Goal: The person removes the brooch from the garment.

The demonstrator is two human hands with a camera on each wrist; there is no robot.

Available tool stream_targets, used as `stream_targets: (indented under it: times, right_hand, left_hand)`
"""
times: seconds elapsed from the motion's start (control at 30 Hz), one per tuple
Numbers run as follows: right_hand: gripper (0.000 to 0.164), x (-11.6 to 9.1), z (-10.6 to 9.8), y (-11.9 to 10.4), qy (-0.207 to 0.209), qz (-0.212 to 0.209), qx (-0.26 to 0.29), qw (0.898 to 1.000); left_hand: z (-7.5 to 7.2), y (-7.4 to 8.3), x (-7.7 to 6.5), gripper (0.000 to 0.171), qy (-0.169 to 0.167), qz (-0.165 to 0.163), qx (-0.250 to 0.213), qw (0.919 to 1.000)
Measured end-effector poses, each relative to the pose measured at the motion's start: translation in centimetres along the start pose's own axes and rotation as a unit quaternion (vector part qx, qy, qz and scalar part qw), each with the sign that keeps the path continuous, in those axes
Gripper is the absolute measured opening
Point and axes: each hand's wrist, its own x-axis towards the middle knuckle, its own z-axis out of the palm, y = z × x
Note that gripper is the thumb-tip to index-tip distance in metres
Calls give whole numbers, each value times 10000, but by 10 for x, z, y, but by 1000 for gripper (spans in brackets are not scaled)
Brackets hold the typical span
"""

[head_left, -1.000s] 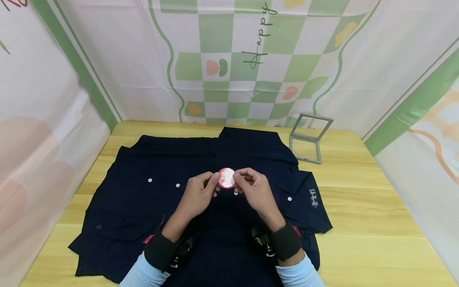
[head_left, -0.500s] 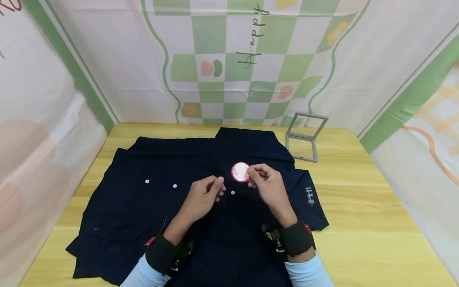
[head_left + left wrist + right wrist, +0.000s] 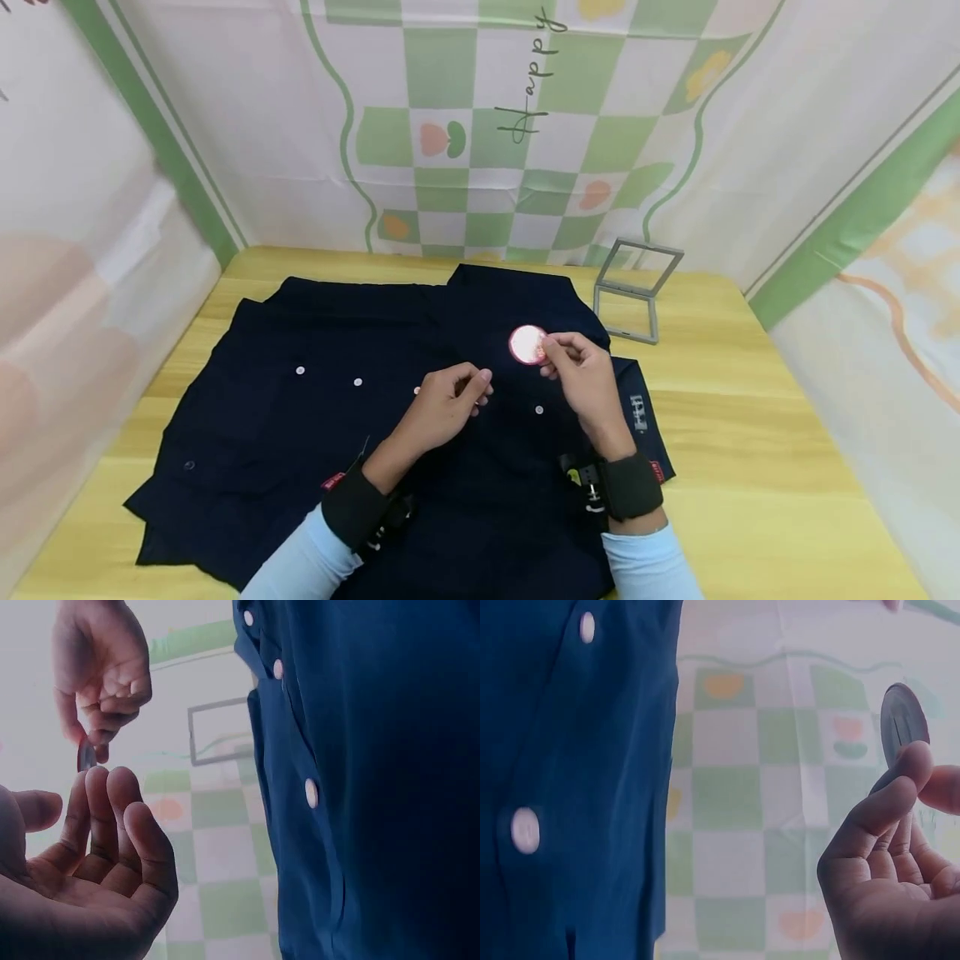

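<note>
My right hand (image 3: 588,387) pinches a round pin badge (image 3: 526,344) with a pink-red rim between thumb and fingers, over the chest part of a dark navy shirt (image 3: 300,450). The badge's shiny front shows in the head view; its grey back, with a thin pin line, appears in the right wrist view (image 3: 901,716). To the left of it, my left hand (image 3: 442,407) hovers over the shirt with loosely curled fingers and nothing in them. In the left wrist view its thumb stands apart from its fingers (image 3: 142,829). The shirt lies spread out, with white buttons.
A grey hinged frame (image 3: 625,289) stands half unfolded at the back right of the wooden table (image 3: 765,433), close to the shirt's edge. Printed cloth (image 3: 247,150) walls off the back and both sides.
The left hand has let go of the badge, which both hands held. My right hand has carried it to the right and slightly away, while the left stays near the middle.
</note>
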Motion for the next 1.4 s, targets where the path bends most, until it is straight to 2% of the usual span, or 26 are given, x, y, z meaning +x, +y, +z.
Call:
stream_targets:
  times: [0.3, 0.5, 0.87, 1.07, 1.17, 1.3, 1.4]
  right_hand:
    - [35, 32, -37, 11, 469, 212, -111, 9986]
    - [35, 51, -65, 21, 613, 373, -175, 9973]
    - [14, 83, -110, 41, 890, 606, 437, 9932]
    - [18, 98, -131, 46, 879, 695, 291, 9933]
    - [19, 106, -136, 51, 867, 703, -80, 9937]
    - [19, 116, -141, 61, 992, 886, -420, 9902]
    - [21, 121, -146, 67, 989, 1058, -477, 9883]
  left_hand:
    - [37, 3, 13, 32, -31, 112, -169, 9998]
    - [56, 5, 15, 33, -100, 84, -295, 9995]
    - [67, 5, 10, 31, -194, 201, -392, 9988]
    - [72, 8, 12, 32, -343, 288, -352, 9984]
    - [74, 8, 11, 31, -401, 255, -357, 9982]
    - [76, 9, 9, 30, -474, 220, -387, 9979]
    - [79, 9, 8, 29, -504, 176, -438, 9976]
